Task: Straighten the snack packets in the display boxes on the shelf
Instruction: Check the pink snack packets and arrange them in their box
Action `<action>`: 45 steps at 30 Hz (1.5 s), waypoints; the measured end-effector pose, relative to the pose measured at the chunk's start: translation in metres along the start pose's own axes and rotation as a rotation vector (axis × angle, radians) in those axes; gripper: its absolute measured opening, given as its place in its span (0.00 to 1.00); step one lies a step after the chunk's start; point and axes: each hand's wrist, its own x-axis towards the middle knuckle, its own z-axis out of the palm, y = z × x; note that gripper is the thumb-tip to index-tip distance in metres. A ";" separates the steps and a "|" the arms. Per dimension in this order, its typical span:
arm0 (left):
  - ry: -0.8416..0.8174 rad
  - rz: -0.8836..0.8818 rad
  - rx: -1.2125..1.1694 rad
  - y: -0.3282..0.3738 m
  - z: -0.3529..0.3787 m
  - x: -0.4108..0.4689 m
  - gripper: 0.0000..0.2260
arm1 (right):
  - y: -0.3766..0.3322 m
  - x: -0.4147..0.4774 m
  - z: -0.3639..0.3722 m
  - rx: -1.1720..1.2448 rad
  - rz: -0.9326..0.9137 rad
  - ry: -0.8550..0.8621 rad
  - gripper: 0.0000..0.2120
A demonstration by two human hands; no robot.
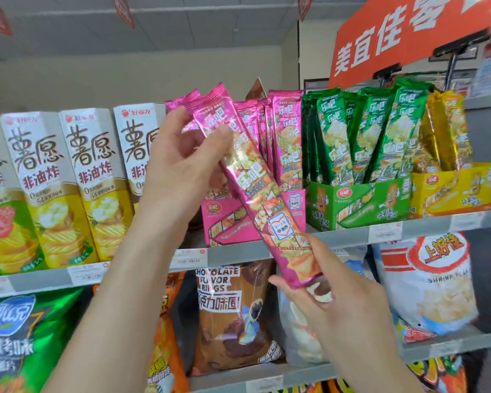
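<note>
"Two hands are nearest the camera. What are the fingers doing?"

"Both grip one long pink packet [255,188]. The left hand [182,165], raised, pinches the upper part. One fingertip presses on the printed face and the rest curl at the packet's left edge. I cannot tell which is the thumb. The right hand [332,290], lower, pinches the bottom end between its thumb and curled fingers, with the forefinger lying along the packet's right edge."

"Which way does the packet point?"

"Its long axis slants. The crimped top end is up and to the left, the bottom end down and to the right, and the printed face is toward the camera. It is outside its box, held in front of the shelf edge [238,253] and across the front of the pink box [233,222]."

"What is hidden or unclear?"

"The left hand and wrist cover the left part of the pink box and part of the tall carton [136,154] beside it. The price tags on the shelf edge are too blurred to read."

"And farther back?"

"More pink packets [285,131] stand on end in the pink box. Just beside it on the right, a green box [357,202] holds green packets [374,131] leaning on each other. Next comes a yellow box [454,191], blurred. Big snack bags [233,316] sit on the shelf below. Farthest off, at top right, an orange sign [408,35] is cut off by the frame."
</note>
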 end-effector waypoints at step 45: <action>-0.161 0.223 0.913 -0.012 0.038 0.048 0.22 | 0.028 0.083 0.023 -0.065 0.065 -0.179 0.40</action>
